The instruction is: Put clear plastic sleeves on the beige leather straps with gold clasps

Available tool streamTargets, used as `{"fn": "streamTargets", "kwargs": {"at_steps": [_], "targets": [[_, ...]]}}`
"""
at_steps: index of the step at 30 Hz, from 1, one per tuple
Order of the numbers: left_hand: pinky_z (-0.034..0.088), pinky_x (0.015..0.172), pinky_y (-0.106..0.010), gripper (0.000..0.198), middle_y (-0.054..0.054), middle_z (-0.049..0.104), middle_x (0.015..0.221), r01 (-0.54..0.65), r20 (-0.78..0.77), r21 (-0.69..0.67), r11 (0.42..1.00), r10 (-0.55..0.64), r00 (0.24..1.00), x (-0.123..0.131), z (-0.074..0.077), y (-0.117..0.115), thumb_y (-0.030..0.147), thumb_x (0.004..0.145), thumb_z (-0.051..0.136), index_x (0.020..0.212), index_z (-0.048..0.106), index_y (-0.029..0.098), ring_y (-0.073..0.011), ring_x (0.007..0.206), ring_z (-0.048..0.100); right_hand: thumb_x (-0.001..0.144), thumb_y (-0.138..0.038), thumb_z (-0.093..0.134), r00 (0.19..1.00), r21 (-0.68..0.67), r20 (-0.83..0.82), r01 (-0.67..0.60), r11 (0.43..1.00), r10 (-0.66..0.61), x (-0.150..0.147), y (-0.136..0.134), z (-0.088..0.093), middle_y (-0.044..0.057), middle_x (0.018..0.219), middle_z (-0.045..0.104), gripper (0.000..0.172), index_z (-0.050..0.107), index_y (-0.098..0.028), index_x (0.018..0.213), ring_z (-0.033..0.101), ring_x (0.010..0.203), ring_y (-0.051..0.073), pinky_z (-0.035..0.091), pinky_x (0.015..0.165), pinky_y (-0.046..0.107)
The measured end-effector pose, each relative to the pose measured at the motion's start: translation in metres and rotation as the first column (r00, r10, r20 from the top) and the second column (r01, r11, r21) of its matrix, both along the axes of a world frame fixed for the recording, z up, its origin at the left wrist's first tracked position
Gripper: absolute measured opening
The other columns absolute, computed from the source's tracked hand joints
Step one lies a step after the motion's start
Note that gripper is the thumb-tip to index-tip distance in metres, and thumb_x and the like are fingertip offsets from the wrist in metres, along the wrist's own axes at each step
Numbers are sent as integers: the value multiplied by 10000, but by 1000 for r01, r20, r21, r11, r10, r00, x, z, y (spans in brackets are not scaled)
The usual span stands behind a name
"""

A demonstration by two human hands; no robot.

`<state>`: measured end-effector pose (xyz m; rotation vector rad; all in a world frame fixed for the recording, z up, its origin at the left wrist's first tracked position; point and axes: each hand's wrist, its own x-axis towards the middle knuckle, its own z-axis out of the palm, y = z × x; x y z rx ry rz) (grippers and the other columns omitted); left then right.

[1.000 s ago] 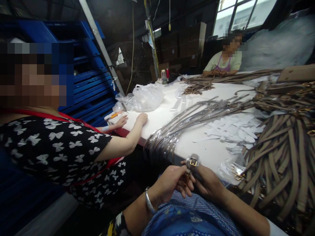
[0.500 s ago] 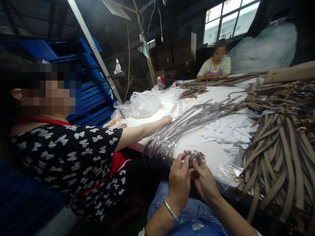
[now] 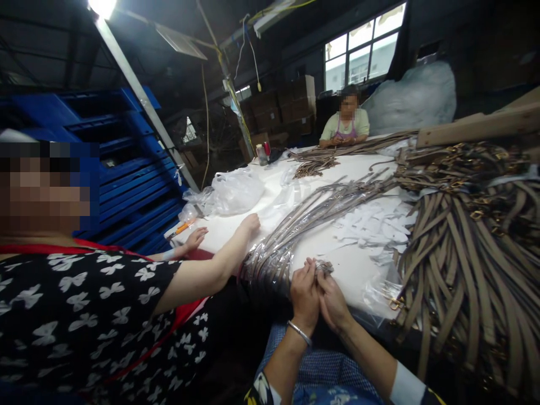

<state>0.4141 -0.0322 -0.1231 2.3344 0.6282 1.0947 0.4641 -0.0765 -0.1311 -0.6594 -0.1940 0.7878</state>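
Observation:
At the table's near edge my left hand (image 3: 304, 291) and my right hand (image 3: 332, 301) are pressed together, fingers closed. Between their fingertips sticks out the grey-brown end of a strap (image 3: 325, 266), which looks wrapped in shiny clear plastic. My fingers hide most of it. Just beyond and to the left lies a bundle of plastic-sleeved straps (image 3: 287, 239) that bends down over the table edge. Past my right hand, a clear plastic bag (image 3: 382, 289) rests near a gold-coloured clasp (image 3: 395, 304).
A large heap of brown straps (image 3: 459, 264) with gold clasps hangs over the table's right side. White paper pieces (image 3: 371, 225) lie mid-table. At left a co-worker's arm (image 3: 211, 270) reaches over the white table (image 3: 219, 228), near plastic bags (image 3: 236, 191). Another person (image 3: 346, 121) sits opposite.
My hands have drawn closer together around the strap end, and its gold clasp no longer shows. The co-worker's arm on the left has pulled back from the bundle. My view has shifted.

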Motion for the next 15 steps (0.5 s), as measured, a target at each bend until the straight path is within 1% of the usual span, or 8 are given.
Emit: {"fn": "streamTargets", "kwargs": {"at_steps": [5, 8, 11, 15], "targets": [[534, 941, -398, 398, -88, 661, 1229, 43, 44, 11, 999, -44, 998, 4, -5, 8, 96, 915, 502, 1296, 573, 186, -210, 1076, 614, 768, -391, 738, 999, 12, 32, 17, 1000, -17, 6, 6, -6, 48, 1297, 633, 422, 670, -222, 1148, 477, 1307, 229, 302, 1160, 405], [548, 928, -407, 394, -92, 665, 1223, 46, 42, 46, 998, -48, 998, 10, -7, 10, 114, 910, 527, 1294, 574, 190, -210, 1069, 618, 806, -407, 696, 999, 25, 42, 33, 999, -34, 11, 7, -6, 46, 1306, 627, 398, 663, -239, 1165, 480, 1304, 229, 316, 1153, 423], [563, 909, -412, 401, -94, 680, 1192, 69, 20, 71, 995, -71, 997, 15, -10, 9, 110, 895, 550, 1286, 581, 193, -211, 1049, 628, 836, -421, 658, 997, 32, 47, 63, 998, -64, 15, 6, -6, 41, 1317, 618, 375, 663, -249, 1170, 468, 1315, 222, 298, 1162, 422], [566, 905, -414, 373, -89, 693, 1162, 77, 26, 58, 995, -78, 997, 18, -15, 8, 113, 893, 556, 1255, 607, 193, -214, 1048, 627, 849, -436, 638, 994, 20, 47, 99, 995, -99, 17, 6, -10, 35, 1326, 613, 361, 667, -255, 1160, 463, 1319, 206, 280, 1171, 406]]}}
